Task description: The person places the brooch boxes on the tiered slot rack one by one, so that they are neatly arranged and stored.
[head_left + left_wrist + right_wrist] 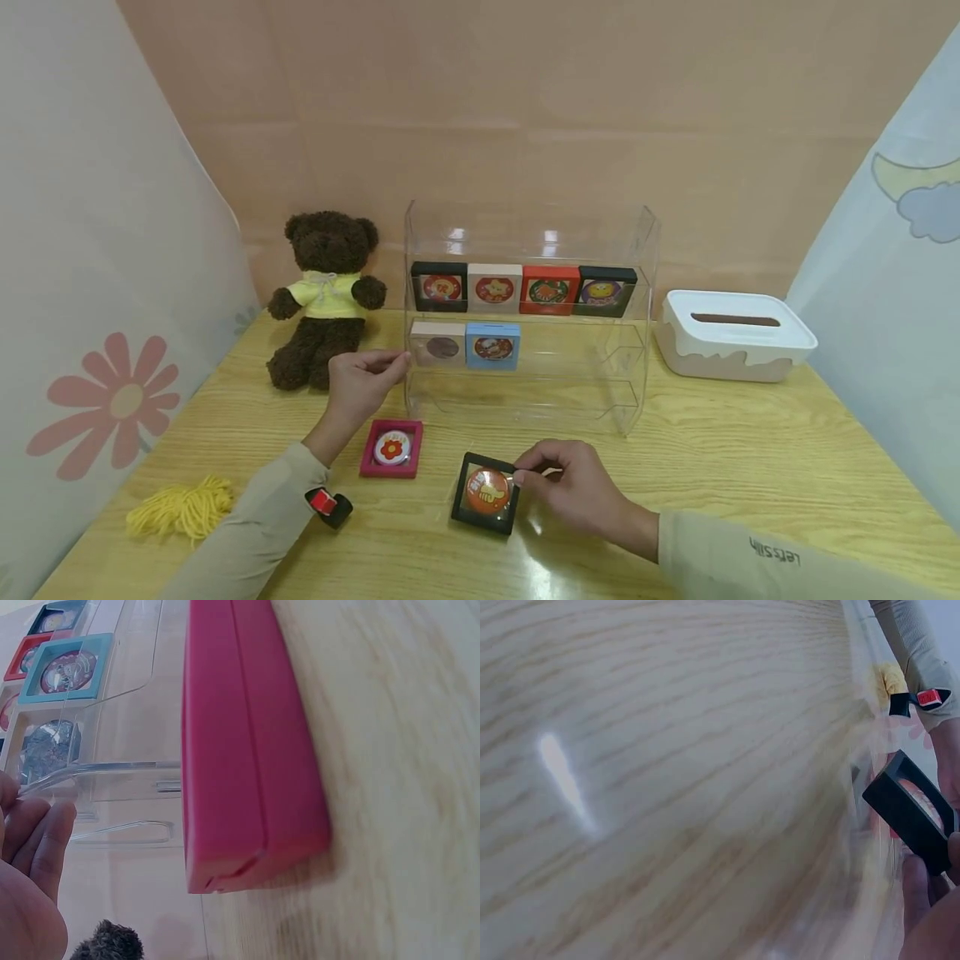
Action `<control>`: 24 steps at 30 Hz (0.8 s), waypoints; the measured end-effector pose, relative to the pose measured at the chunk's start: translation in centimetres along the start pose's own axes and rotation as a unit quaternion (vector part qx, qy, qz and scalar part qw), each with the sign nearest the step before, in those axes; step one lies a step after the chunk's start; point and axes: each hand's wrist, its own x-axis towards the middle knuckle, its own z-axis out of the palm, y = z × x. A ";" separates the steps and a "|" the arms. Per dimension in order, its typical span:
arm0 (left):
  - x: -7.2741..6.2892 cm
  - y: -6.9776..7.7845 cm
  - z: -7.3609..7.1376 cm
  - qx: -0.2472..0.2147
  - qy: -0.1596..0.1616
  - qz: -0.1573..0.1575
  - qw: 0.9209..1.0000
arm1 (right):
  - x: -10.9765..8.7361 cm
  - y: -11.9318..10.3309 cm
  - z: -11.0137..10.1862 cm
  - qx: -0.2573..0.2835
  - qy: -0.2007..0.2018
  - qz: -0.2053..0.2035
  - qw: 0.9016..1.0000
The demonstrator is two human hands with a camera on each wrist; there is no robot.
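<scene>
My right hand (577,487) pinches the right edge of a black square display frame (486,493) that holds a red badge with a thumbs-up, tilted over the table. In the right wrist view the same black frame (911,814) shows its thick side. With thumb and fingertips, my left hand (363,387) pinches the left edge of a clear acrylic display rack (570,392). On the rack's upper tier stand several framed badges, among them a red frame (550,290). Below them are a beige frame (438,344) and a light blue frame (492,346).
A magenta frame (391,448) with a flower badge lies before the rack, near my left forearm. Left of the rack sits a brown teddy bear (326,300); yellow yarn (182,508) lies at the front left. A white-lidded tissue box (737,335) stands at the right.
</scene>
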 end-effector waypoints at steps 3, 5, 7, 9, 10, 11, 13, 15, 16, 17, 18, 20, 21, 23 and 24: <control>0.0 0.0 -0.1 0.000 0.000 -0.001 1.000 | 0.0 0.0 -0.5 -0.009 0.010 -0.009 1.000; 0.0 0.0 -0.1 0.000 0.000 -0.003 1.000 | 0.0 0.0 -0.8 -0.014 0.018 -0.010 1.000; 0.0 0.0 -0.2 0.003 -0.002 -0.004 1.000 | 0.1 0.0 -1.2 -0.021 0.031 -0.009 0.999; 0.1 0.0 -0.2 0.005 -0.002 -0.005 1.000 | 0.2 0.0 -1.5 -0.028 0.047 -0.009 0.998; 0.1 0.0 -0.2 0.006 -0.001 -0.005 1.000 | 0.3 0.0 -1.7 -0.034 0.054 -0.013 0.998; 0.1 0.0 -0.2 0.007 -0.001 -0.005 1.000 | 0.4 0.1 -1.9 -0.040 0.062 -0.016 0.997; 0.1 0.0 -0.2 0.008 -0.001 -0.004 1.000 | 0.5 0.1 -2.3 -0.057 0.074 -0.029 0.995; 0.1 0.0 -0.1 0.007 -0.002 -0.004 1.000 | 0.7 0.1 -2.7 -0.074 0.083 -0.043 0.993; 0.1 0.0 -0.1 0.007 -0.003 -0.004 1.000 | 0.7 0.1 -2.9 -0.084 0.087 -0.050 0.991; 0.1 0.0 -0.1 0.006 -0.003 -0.002 1.000 | 0.8 0.1 -3.1 -0.090 0.092 -0.055 0.990; 0.1 0.0 -0.1 0.005 -0.004 -0.001 1.000 | 0.9 0.0 -3.3 -0.097 0.096 -0.059 0.989; 0.1 0.0 0.0 0.004 -0.004 0.001 1.000 | 1.1 -0.1 -3.8 -0.107 0.105 -0.066 0.986; 0.1 0.0 0.0 0.003 -0.004 0.003 1.000 | 1.2 -0.1 -4.0 -0.112 0.110 -0.069 0.985; 0.1 -0.1 0.0 0.004 -0.004 0.005 1.000 | 1.3 -0.1 -4.4 -0.122 0.119 -0.075 0.982; 0.1 -0.1 0.0 0.004 -0.005 0.006 1.000 | 1.4 -0.1 -4.6 -0.128 0.122 -0.078 0.981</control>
